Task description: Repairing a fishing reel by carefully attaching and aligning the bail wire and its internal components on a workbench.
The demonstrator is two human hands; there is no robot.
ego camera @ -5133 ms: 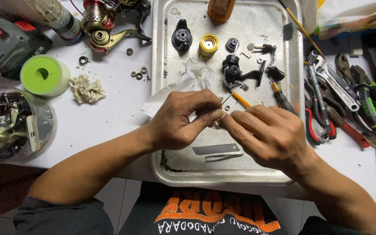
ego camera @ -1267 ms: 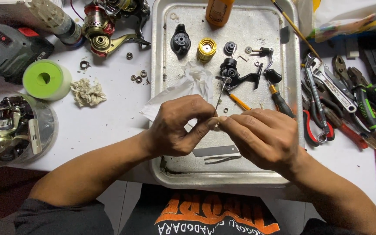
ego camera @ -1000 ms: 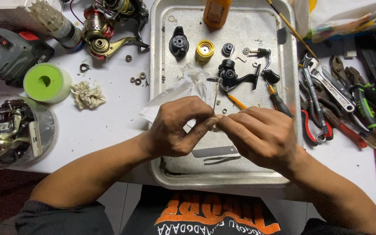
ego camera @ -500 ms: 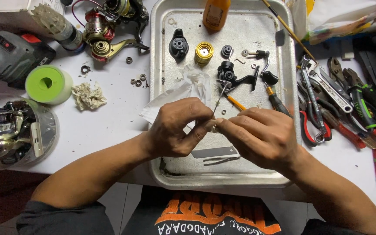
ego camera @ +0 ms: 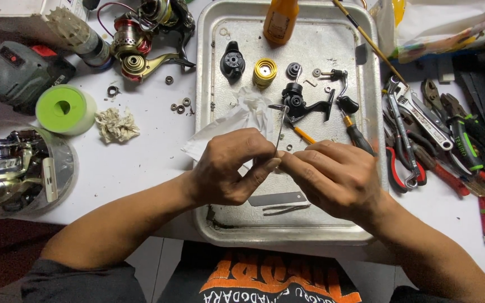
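My left hand point(ego camera: 228, 168) and right hand point(ego camera: 335, 177) pinched together on a thin bent metal wire point(ego camera: 280, 126), above the dented aluminium tray's point(ego camera: 220, 224) near edge, crumpled white tissue point(ego camera: 248, 112) just behind

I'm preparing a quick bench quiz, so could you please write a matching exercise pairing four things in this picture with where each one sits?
Things:
1. yellow spool
2. green tape roll
3. adjustable wrench
4. thin metal rod

Places:
A. on the white table left of the metal tray
B. among the tools right of the tray
C. pinched between left hand and right hand
D. in the tray's upper part

Pairs: 1-D, 2-A, 3-B, 4-C
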